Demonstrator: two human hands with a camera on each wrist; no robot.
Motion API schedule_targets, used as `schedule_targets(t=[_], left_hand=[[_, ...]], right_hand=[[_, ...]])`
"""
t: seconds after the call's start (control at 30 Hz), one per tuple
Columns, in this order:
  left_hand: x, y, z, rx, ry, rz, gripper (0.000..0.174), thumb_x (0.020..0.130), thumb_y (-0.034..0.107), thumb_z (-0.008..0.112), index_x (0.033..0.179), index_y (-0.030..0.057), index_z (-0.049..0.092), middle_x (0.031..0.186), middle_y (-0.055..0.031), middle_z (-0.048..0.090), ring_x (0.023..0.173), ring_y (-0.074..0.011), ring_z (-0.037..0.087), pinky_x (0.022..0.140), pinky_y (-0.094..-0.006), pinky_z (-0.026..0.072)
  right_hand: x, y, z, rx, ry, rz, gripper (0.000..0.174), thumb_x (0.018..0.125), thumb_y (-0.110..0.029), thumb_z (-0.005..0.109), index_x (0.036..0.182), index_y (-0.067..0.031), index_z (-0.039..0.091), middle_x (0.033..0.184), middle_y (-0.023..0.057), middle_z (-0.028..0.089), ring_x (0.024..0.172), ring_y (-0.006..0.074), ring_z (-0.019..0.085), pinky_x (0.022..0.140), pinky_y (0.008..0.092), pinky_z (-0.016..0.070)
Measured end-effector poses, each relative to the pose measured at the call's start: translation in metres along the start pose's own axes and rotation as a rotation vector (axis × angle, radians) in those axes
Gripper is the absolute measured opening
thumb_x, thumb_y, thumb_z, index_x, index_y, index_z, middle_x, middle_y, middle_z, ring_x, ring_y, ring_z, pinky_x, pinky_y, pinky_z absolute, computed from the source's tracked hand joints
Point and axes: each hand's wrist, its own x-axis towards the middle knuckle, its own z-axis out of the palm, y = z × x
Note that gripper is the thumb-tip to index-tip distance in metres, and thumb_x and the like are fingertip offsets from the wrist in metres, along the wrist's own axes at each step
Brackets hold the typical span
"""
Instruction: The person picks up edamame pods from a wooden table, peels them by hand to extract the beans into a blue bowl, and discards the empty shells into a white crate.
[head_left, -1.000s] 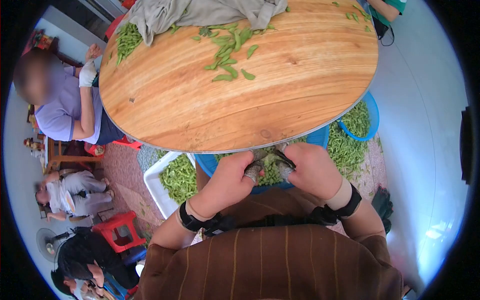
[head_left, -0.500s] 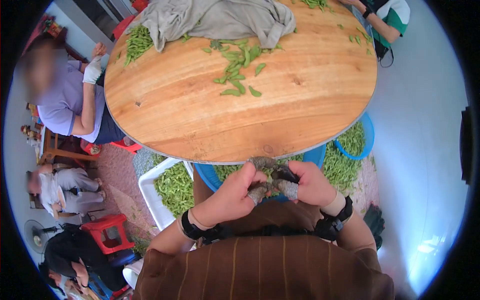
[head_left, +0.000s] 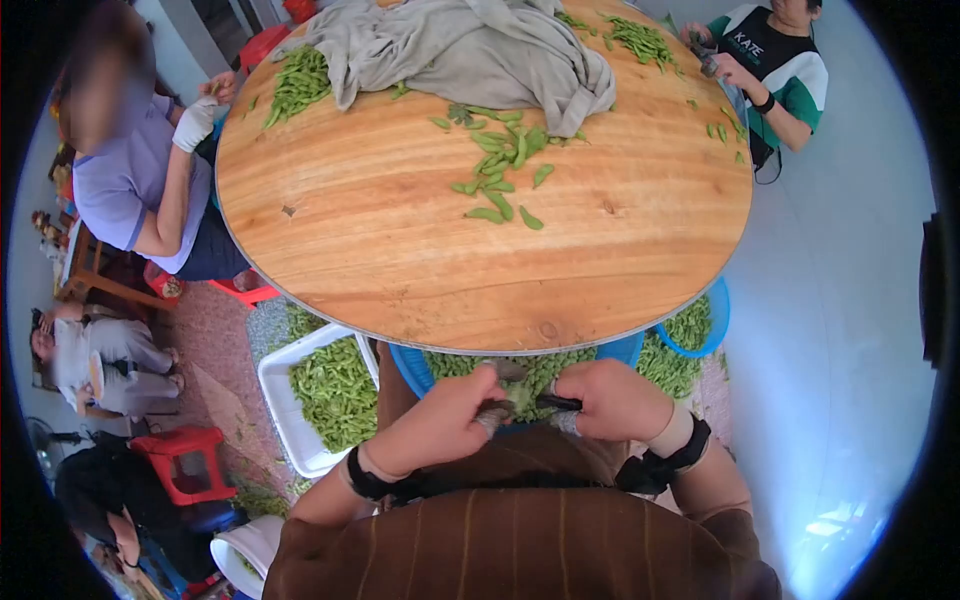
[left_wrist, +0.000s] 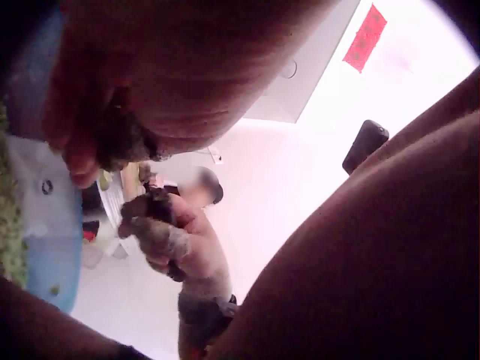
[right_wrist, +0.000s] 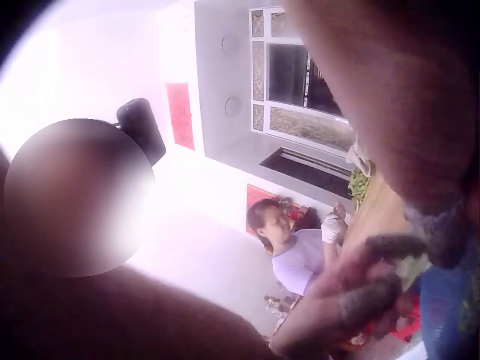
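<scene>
Below the near edge of the round wooden table [head_left: 480, 300], both hands face each other, with grey coverings on several fingers. My left hand [head_left: 440, 415] and right hand [head_left: 620, 405] curl their fingers over a blue basin [head_left: 410, 370] of green beans. In the right wrist view, a pale green pod [right_wrist: 412, 270] lies pinched between the left hand [right_wrist: 337, 300] and the right hand's fingertips; its outline is blurred. The left wrist view shows the right hand [left_wrist: 180, 240] with bent fingers close to the left hand [left_wrist: 187, 75]. A dark strip lies at the right hand's thumb.
Loose pods [head_left: 500, 165] and a grey cloth [head_left: 460, 50] lie on the table. A white tray of pods [head_left: 335, 395] stands left of the basin, a second blue basin [head_left: 715, 320] to its right. People sit left and upper right; a red stool [head_left: 185, 465] stands lower left.
The head view has shifted, so the table and its pods sit lower, and more of the person at upper right shows. Both hands stay together over the basin, with slightly changed finger positions.
</scene>
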Motion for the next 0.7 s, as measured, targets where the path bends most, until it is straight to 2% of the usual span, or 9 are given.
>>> schedule_targets(t=[0.07, 0.17, 0.3, 0.37, 0.4, 0.5, 0.6, 0.63, 0.7], left_hand=[[-0.017, -0.01, -0.011, 0.156, 0.126, -0.102, 0.021, 0.079, 0.001, 0.056, 0.099, 0.0014, 0.05, 0.081, -0.0149, 0.066, 0.079, -0.031, 0.065, 0.068, -0.0355, 0.049], [-0.046, -0.023, -0.028, 0.354, 0.276, -0.277, 0.028, 0.077, -0.002, 0.055, 0.104, 0.0015, 0.053, 0.083, -0.0164, 0.064, 0.084, -0.0351, 0.062, 0.073, -0.0379, 0.0487], [-0.08, -0.047, -0.042, 0.521, 0.432, -0.321, 0.028, 0.069, -0.004, 0.058, 0.097, -0.0015, 0.055, 0.096, -0.0233, 0.06, 0.091, -0.0403, 0.059, 0.076, -0.044, 0.0478], [-0.092, -0.054, -0.042, 0.814, 0.697, -0.312, 0.035, 0.065, -0.007, 0.054, 0.1, -0.0031, 0.056, 0.099, -0.0232, 0.058, 0.092, -0.0407, 0.057, 0.077, -0.0443, 0.0467], [-0.094, -0.053, -0.042, 0.732, 0.727, -0.35, 0.033, 0.066, -0.009, 0.053, 0.098, -0.0041, 0.056, 0.097, -0.0221, 0.057, 0.086, -0.0405, 0.057, 0.074, -0.0432, 0.0478], [-0.094, -0.047, -0.045, 0.424, 0.646, -0.33, 0.029, 0.067, -0.006, 0.054, 0.096, -0.0032, 0.057, 0.089, -0.0217, 0.057, 0.08, -0.0398, 0.056, 0.07, -0.0428, 0.0476], [-0.077, -0.043, -0.043, 0.358, 0.538, -0.222, 0.022, 0.07, -0.002, 0.057, 0.092, -0.0017, 0.058, 0.082, -0.0209, 0.056, 0.078, -0.0383, 0.056, 0.067, -0.042, 0.0469], [-0.065, -0.036, -0.041, 0.35, 0.543, -0.225, 0.022, 0.07, -0.002, 0.057, 0.092, -0.0017, 0.058, 0.082, -0.0209, 0.056, 0.078, -0.0383, 0.056, 0.067, -0.042, 0.0469], [-0.039, -0.017, -0.036, 0.333, 0.493, 0.027, 0.015, 0.071, -0.001, 0.057, 0.086, -0.0008, 0.057, 0.076, -0.0197, 0.054, 0.075, -0.0378, 0.055, 0.065, -0.0422, 0.0457]], right_hand=[[0.011, -0.006, -0.015, -0.063, -0.021, -0.045, 0.019, 0.076, -0.021, 0.065, 0.081, -0.0038, 0.059, 0.069, 0.0194, 0.057, 0.065, 0.0393, 0.056, 0.058, 0.041, 0.0461], [0.048, -0.011, -0.041, -0.218, 0.308, 0.054, 0.02, 0.077, -0.022, 0.062, 0.079, -0.0026, 0.057, 0.072, 0.0202, 0.059, 0.068, 0.0398, 0.058, 0.062, 0.0471, 0.0466], [0.106, 0.022, -0.057, -0.362, 0.496, 0.116, 0.02, 0.076, -0.021, 0.062, 0.079, -0.0012, 0.057, 0.072, 0.0214, 0.06, 0.068, 0.0399, 0.059, 0.062, 0.0471, 0.0468], [0.125, 0.042, -0.053, -0.487, 0.547, 0.15, 0.02, 0.076, -0.02, 0.063, 0.078, -0.0005, 0.057, 0.07, 0.0218, 0.059, 0.068, 0.0406, 0.058, 0.062, 0.0469, 0.047], [0.125, 0.038, -0.054, -0.485, 0.546, 0.145, 0.02, 0.076, -0.02, 0.063, 0.078, -0.0005, 0.057, 0.07, 0.0218, 0.059, 0.068, 0.0406, 0.058, 0.062, 0.0469, 0.047], [0.117, 0.027, -0.056, -0.382, 0.451, 0.207, 0.021, 0.074, -0.019, 0.064, 0.079, 0.0, 0.056, 0.072, 0.0217, 0.06, 0.07, 0.0407, 0.059, 0.063, 0.0468, 0.0467], [0.097, 0.02, -0.044, -0.329, 0.484, 0.193, 0.023, 0.073, -0.019, 0.065, 0.079, 0.0006, 0.056, 0.073, 0.0219, 0.06, 0.071, 0.0394, 0.059, 0.062, 0.0448, 0.047], [0.09, 0.012, -0.041, -0.166, 0.43, 0.222, 0.023, 0.073, -0.019, 0.065, 0.08, 0.0005, 0.055, 0.073, 0.0216, 0.06, 0.07, 0.0386, 0.059, 0.062, 0.0436, 0.047], [0.086, -0.007, -0.031, 0.068, 0.336, 0.166, 0.023, 0.073, -0.019, 0.065, 0.082, 0.0, 0.055, 0.071, 0.0209, 0.058, 0.069, 0.0376, 0.059, 0.062, 0.0415, 0.0469]])
